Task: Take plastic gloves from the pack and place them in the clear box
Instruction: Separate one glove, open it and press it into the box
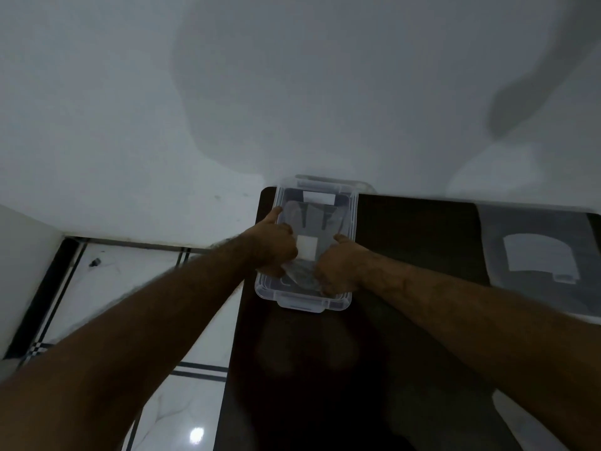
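Note:
A clear plastic box stands near the far left corner of the dark table. Inside it lies a flat bundle of clear plastic gloves with a white square patch in its middle. My left hand grips the bundle's left side, thumb stretched along the box's left wall. Over the near right part of the box, my right hand is closed on the bundle's right side. Both hands hide the bundle's near end. I cannot tell whether the plastic is loose gloves or their pack.
A clear flat lid with a pale label lies on the table's far right. The table's left edge runs beside a white tiled floor. A white wall rises just behind the box.

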The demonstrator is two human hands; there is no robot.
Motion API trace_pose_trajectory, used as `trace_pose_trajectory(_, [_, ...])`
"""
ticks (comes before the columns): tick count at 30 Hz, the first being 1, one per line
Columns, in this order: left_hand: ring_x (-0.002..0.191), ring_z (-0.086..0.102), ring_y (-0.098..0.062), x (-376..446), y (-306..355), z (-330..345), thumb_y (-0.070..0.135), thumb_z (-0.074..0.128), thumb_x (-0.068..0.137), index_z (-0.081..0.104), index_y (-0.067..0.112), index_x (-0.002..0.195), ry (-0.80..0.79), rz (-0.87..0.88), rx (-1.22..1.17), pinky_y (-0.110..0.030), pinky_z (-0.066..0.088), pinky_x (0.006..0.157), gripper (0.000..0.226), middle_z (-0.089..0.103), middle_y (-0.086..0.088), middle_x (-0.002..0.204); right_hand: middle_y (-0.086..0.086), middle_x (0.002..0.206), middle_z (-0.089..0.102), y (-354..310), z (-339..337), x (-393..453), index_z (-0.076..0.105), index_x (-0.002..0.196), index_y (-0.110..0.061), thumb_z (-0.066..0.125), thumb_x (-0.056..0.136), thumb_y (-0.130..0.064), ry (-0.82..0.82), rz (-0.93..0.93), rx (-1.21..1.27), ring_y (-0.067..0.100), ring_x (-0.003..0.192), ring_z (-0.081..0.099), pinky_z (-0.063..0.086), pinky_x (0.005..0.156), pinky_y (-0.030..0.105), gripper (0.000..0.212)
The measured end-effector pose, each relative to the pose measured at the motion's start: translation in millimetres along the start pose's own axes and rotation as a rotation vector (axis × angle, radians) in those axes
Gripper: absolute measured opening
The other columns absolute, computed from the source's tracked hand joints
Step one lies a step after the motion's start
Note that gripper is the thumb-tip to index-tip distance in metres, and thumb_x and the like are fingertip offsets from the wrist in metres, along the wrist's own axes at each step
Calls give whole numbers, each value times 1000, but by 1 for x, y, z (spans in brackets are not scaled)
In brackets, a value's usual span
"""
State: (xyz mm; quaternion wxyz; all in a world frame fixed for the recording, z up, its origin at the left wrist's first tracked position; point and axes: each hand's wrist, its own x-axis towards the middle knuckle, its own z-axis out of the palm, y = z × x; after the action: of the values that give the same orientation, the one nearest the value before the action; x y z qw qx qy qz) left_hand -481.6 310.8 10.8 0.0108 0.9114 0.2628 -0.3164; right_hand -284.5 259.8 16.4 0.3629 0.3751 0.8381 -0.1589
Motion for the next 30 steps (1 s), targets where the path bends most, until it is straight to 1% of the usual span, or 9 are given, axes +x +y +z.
trace_pose_trajectory(3, [150, 43, -24, -9, 0, -2, 61, 63, 97, 73, 33, 128, -36, 27, -18, -72, -9, 124, 43, 69, 5, 137, -3, 125, 71, 1, -5, -1, 67, 133, -29, 59, 99, -56, 53, -11, -18, 22, 122, 63, 30, 122, 57, 44])
trace_pose_trajectory(6, [152, 43, -24, -11, 0, 4, 57, 53, 102, 75, 30, 124, 11, 35, -35, -73, -8, 123, 42, 70, 5, 135, 3, 126, 68, 0, -7, 0, 65, 137, -28, 53, 103, -57, 166, 0, -98, 27, 118, 62, 40, 114, 54, 45])
trace_pose_trajectory(10, [146, 49, -22, -8, 11, 13, 52, 51, 105, 73, 31, 128, -13, 38, -46, -75, -8, 123, 39, 72, 4, 132, 7, 139, 61, -5, -7, 2, 58, 146, -30, 56, 104, -54, 121, 45, -79, 34, 131, 56, 32, 121, 62, 49])
trace_pose_trajectory(15, [144, 50, -25, -12, 20, 13, 45, 55, 103, 75, 31, 126, -15, 50, -1, -75, -11, 122, 33, 72, 1, 132, 7, 134, 64, -8, 2, 1, 62, 141, -28, 59, 103, -51, 137, 37, -14, 33, 128, 60, 31, 120, 67, 44])
trace_pose_trajectory(18, [147, 48, -25, -14, 16, 11, 43, 54, 103, 72, 29, 131, 52, 35, 18, -70, -20, 118, 36, 71, 2, 135, 6, 130, 66, -5, 2, 1, 63, 138, -26, 62, 100, -53, 210, 71, 27, 31, 126, 62, 30, 120, 66, 46])
trace_pose_trajectory(21, [158, 37, -29, -8, 10, 2, 41, 55, 105, 65, 25, 142, 84, -62, 22, -70, -18, 121, 42, 66, -2, 148, 6, 130, 67, 7, -5, 7, 61, 139, -26, 68, 95, -54, 296, 190, 80, 30, 126, 60, 27, 121, 61, 53])
trace_pose_trajectory(27, [165, 18, -33, 15, 7, -18, 43, 55, 106, 43, 15, 162, 74, -258, -52, -68, -13, 127, 64, 46, -11, 167, 6, 141, 64, 16, -11, 23, 61, 140, -28, 70, 93, -55, 230, 269, 61, 35, 144, 50, 5, 127, 68, 55])
trace_pose_trajectory(29, [164, 20, -35, 24, 4, -12, 39, 52, 109, 42, 9, 162, 60, -321, -134, -59, -17, 129, 62, 45, -15, 167, 7, 146, 63, 15, -10, 27, 60, 142, -29, 69, 93, -56, 199, 289, 55, 35, 148, 47, -2, 127, 69, 56])
trace_pose_trajectory(30, [162, 26, -34, 27, 4, -9, 39, 53, 108, 47, 9, 159, 53, -337, -149, -58, -21, 127, 60, 50, -15, 164, 8, 147, 62, 16, -10, 27, 60, 141, -29, 70, 93, -57, 203, 299, 53, 36, 149, 46, -5, 126, 69, 56])
